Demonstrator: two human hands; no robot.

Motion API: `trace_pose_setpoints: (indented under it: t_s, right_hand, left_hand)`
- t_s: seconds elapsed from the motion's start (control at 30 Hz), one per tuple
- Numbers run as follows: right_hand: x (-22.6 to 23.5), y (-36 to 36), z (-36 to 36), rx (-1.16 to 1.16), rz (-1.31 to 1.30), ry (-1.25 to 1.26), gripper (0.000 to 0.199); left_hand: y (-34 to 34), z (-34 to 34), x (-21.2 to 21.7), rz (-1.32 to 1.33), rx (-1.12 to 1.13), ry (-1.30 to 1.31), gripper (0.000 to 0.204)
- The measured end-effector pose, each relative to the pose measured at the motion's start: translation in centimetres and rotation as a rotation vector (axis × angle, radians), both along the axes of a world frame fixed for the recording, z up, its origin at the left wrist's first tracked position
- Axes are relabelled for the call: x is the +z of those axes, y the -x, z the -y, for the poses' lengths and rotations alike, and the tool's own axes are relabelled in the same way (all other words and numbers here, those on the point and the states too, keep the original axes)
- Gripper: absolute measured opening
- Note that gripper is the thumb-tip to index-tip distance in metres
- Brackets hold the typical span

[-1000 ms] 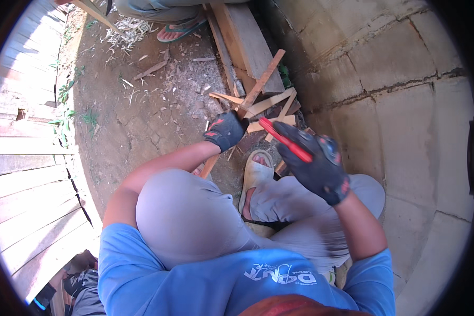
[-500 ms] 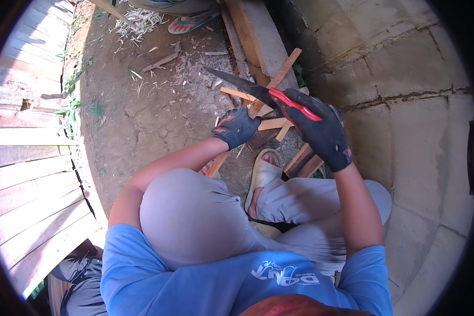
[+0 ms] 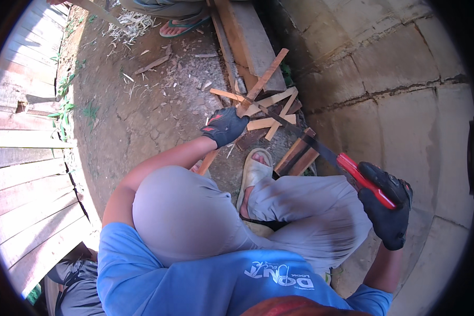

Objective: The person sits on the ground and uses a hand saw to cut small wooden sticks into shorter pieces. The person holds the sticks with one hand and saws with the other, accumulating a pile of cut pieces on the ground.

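Observation:
My right hand [image 3: 387, 205], in a black glove, is closed round the red and black handle of a handsaw [image 3: 321, 149], off to the right above the concrete. The dark blade slants up and left, its far end at a wooden strip [image 3: 268, 73] just beyond my left hand. My left hand [image 3: 225, 126], gloved in black with red marks, is closed on that long strip, which slants from upper right down past the glove toward my foot. Whether the teeth touch the wood cannot be made out. Several pale strips [image 3: 271, 122] lie crossed behind the blade.
A thick timber beam [image 3: 255, 45] runs away at the top. Short wood blocks [image 3: 297, 154] stand by my sandalled foot [image 3: 255, 174]. A concrete block wall [image 3: 384, 68] rises at right. Another person's foot [image 3: 184, 25] and a shavings heap [image 3: 129, 29] are at the far left.
My right hand has drawn the saw down and to the right, away from the strips. My left hand keeps its grip on the strip.

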State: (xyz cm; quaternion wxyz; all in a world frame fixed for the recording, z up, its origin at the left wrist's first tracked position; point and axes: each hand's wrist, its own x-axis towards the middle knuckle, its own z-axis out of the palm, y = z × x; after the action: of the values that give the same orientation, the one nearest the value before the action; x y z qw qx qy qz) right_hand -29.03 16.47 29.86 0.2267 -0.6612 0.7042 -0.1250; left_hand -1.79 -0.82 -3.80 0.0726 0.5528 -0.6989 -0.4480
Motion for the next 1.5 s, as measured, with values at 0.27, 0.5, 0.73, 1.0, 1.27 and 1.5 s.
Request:
trace_pose_setpoints:
  t_s: [0.27,0.5,0.73,1.0,1.27,1.5]
  right_hand:
    - [1.7,0.0,0.3,0.033,-0.008,0.021,0.045]
    - [2.7,-1.2,0.1,0.14,-0.111,0.089,0.049]
    - [4.0,-1.9,-0.1,0.082,-0.145,0.009,0.049]
    - [-1.9,-4.0,1.1,-0.003,0.032,0.174,0.044]
    - [-3.8,-3.3,5.7,0.08,-0.008,0.097,0.036]
    - [-6.3,-3.1,2.3,0.048,0.042,0.16,0.037]
  left_hand:
    - [0.1,0.0,-1.9,0.018,0.004,0.037,0.05]
    - [0.0,0.2,-3.8,0.011,-0.023,0.07,0.05]
    - [-0.2,0.3,-2.9,0.034,-0.007,0.016,0.047]
    - [0.2,-0.1,-1.1,-0.001,-0.032,0.064,0.046]
    - [0.2,-0.2,-1.1,-0.034,-0.016,0.122,0.043]
    - [0.5,-0.2,-3.0,-0.015,-0.01,0.122,0.041]
